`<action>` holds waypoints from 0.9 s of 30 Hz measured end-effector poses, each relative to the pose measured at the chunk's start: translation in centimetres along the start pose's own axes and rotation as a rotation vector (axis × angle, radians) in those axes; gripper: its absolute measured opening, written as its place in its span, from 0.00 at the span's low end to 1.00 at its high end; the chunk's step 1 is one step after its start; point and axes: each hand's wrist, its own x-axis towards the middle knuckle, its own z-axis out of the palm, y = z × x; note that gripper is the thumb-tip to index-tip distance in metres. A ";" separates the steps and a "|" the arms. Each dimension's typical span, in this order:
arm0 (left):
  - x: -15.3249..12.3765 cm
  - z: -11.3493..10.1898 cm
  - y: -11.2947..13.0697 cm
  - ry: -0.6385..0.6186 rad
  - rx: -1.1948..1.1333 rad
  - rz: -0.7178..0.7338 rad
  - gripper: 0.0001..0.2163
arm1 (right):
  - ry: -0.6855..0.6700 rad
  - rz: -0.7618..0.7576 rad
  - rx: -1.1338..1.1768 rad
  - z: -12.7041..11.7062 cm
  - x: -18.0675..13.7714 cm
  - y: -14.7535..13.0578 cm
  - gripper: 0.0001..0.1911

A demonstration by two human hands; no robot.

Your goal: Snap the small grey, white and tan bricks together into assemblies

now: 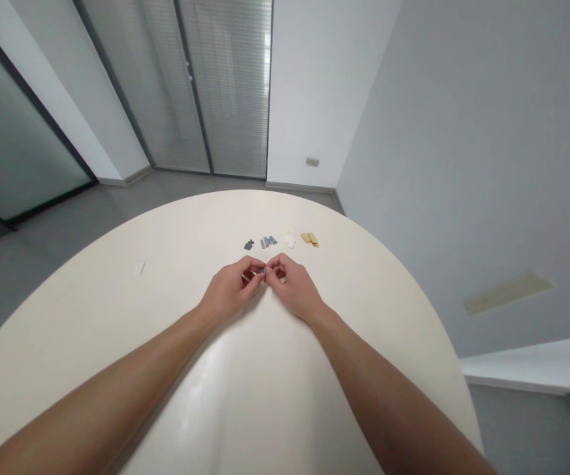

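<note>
The left hand (234, 285) and the right hand (291, 280) meet over the table (245, 409), their fingertips nearly touching. Between them sits a small dark piece (262, 270) with a bluish tint, mostly hidden by the fingers. The left thumb and index finger are clamped on it, and the right thumb and index finger pinch it from the 3 o'clock side. How the remaining fingers bear on it, I cannot tell.

Reading the clock from that piece, 4 small groups lie just beyond the hands: dark pieces (249, 245) at 11 o'clock, grey pieces (268, 242) at 12, white pieces (289, 241) at 1, and tan pieces (311, 239) at 2. They lie near each other, in separate clusters. Well apart, at 9 o'clock, rests a small white scrap (139, 268).

Past the table's curved edge, a glass partition (230, 92) stands at 11 o'clock, a wall plate (312, 161) shows at 1, and a tan strip (508, 293) marks the grey wall (483, 145) at 3.
</note>
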 end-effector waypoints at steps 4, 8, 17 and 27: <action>0.0 0.0 0.1 -0.002 -0.006 -0.002 0.11 | -0.003 -0.001 0.007 -0.1 0.0 -0.1 0.06; 0.0 -0.1 0.2 -0.003 -0.003 -0.006 0.11 | -0.002 0.001 0.010 -0.1 -0.1 -0.2 0.06; 0.0 0.0 0.1 -0.007 -0.020 -0.021 0.10 | -0.001 0.006 0.011 -0.1 0.0 0.0 0.06; 0.0 0.0 0.1 -0.017 -0.028 -0.017 0.10 | 0.000 0.004 -0.005 -0.1 0.0 -0.1 0.06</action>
